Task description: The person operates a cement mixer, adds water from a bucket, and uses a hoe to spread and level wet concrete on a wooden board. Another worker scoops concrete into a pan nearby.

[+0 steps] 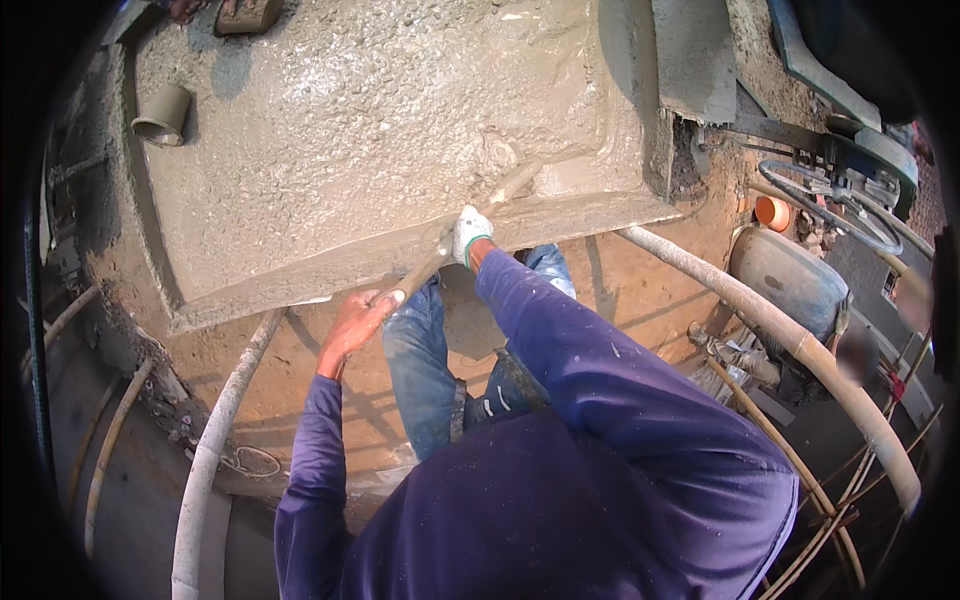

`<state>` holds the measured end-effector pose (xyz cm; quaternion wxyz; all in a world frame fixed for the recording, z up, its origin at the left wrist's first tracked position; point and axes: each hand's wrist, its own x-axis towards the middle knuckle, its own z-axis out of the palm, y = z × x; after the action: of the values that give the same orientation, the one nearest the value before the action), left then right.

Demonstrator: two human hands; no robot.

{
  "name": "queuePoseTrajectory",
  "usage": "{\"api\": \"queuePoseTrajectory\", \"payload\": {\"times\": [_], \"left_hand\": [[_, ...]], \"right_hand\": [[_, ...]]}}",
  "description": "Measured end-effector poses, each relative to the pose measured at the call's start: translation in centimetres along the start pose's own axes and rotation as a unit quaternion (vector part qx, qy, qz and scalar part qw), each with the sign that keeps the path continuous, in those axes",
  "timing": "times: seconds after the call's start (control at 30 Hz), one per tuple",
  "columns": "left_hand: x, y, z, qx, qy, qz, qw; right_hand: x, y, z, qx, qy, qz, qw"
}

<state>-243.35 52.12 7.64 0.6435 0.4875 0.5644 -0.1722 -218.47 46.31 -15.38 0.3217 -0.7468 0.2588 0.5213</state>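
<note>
My right hand (472,229), in a white knit glove with a green cuff, grips a round wooden tool handle (424,271) partway along. My bare left hand (354,326) is closed around the handle's lower end, near my legs. The handle slants up and to the right across the near rim of a shallow mixing trough (409,244). Its far end lies at the wet, pebbly mortar or concrete (360,135) spread through the trough. The tool's head cannot be made out in the mix.
A mortar-coated cup (163,115) lies on its side at the trough's left. Another person's hand (240,6) touches a container (251,19) at the top. Bamboo poles (720,281) flank me. To the right are a plastic jug (787,274), an orange cup-like object (772,214) and a handwheel (832,206).
</note>
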Motion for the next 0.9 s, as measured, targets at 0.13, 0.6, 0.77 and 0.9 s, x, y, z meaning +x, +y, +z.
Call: {"api": "queuePoseTrajectory", "payload": {"times": [0.13,0.6,0.77,0.9], "left_hand": [[-10.7,-4.7,-7.0,0.033,0.082,-0.048,0.995],[-10.1,-1.2,11.5,-0.035,0.159,0.103,0.981],[13.5,18.5,22.9,-0.099,0.026,0.175,0.979],[26.9,29.4,27.7,0.014,0.020,0.226,0.974]], "right_hand": [[-10.0,8.2,8.7,-0.683,-0.116,-0.240,0.680],[-13.7,-2.0,-0.9,-0.147,-0.054,-0.193,0.969],[5.1,-25.7,-14.3,-0.090,0.052,-0.315,0.943],[16.2,-39.6,-20.4,-0.125,0.072,-0.299,0.943]]}}
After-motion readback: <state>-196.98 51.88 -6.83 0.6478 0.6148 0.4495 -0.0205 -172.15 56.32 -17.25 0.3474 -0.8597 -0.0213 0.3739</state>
